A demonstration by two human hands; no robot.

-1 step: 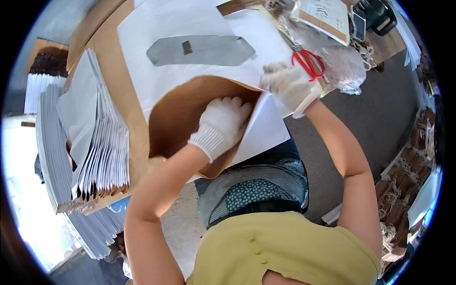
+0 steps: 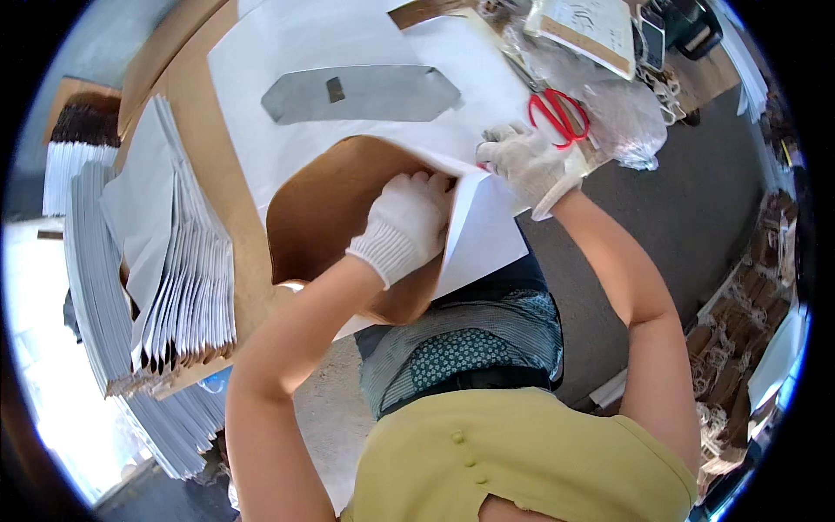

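Observation:
A large paper bag (image 2: 322, 209), brown inside and white outside, gapes toward me at the table's near edge. My left hand (image 2: 407, 217), in a white knit glove, reaches into its mouth with curled fingers against the right inner wall; the fingertips are hidden. Just outside the bag's right end, my right hand (image 2: 528, 167), gloved too, has its fingers bent in beside the bag's corner. What they close on, if anything, does not show. Beyond the bag, a grey flat strip with pointed ends (image 2: 383, 94) lies on white paper sheets (image 2: 304, 43).
Red-handled scissors (image 2: 558, 117) lie by my right hand, next to a clear plastic bag (image 2: 622, 113). A notepad (image 2: 587, 30), a phone (image 2: 651, 39) and a dark mug (image 2: 696, 30) stand behind. Folded paper bags (image 2: 187, 278) are stacked at left. Tied brown bundles (image 2: 731, 357) line the right.
The left hand has shifted slightly up within the bag, its fingers curling further at the right wall. The right hand stays by the bag's corner. The whole view has shifted a little.

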